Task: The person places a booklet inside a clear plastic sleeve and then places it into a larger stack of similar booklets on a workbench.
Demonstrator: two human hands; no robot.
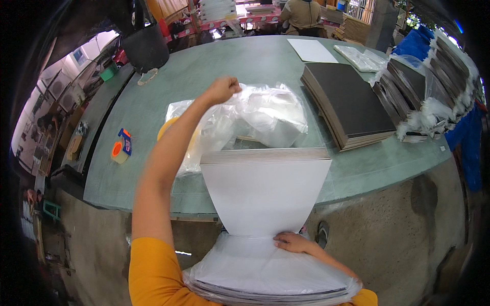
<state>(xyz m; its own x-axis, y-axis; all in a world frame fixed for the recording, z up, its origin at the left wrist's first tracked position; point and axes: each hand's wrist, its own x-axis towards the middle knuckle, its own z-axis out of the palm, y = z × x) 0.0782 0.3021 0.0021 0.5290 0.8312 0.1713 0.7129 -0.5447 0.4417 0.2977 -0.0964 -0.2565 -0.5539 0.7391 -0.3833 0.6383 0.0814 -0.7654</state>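
Note:
A stack of thin boards with a white top face (265, 194) lies from the green table's near edge toward my body. A clear plastic bag (265, 115) is bunched over its far end and another stretch of plastic wraps the end near me. My left hand (222, 90) is raised over the table, fingers shut on the bag's upper edge and pulling it up. My right hand (292, 242) rests flat on the white top face near my body, fingers pressed on the stack.
A thick stack of dark boards (349, 102) lies at the right, with bagged stacks (423, 92) beyond it. An orange tape dispenser (121, 148) sits at the left. A white sheet (311, 50) lies at the far side. A person sits beyond the table (301, 13).

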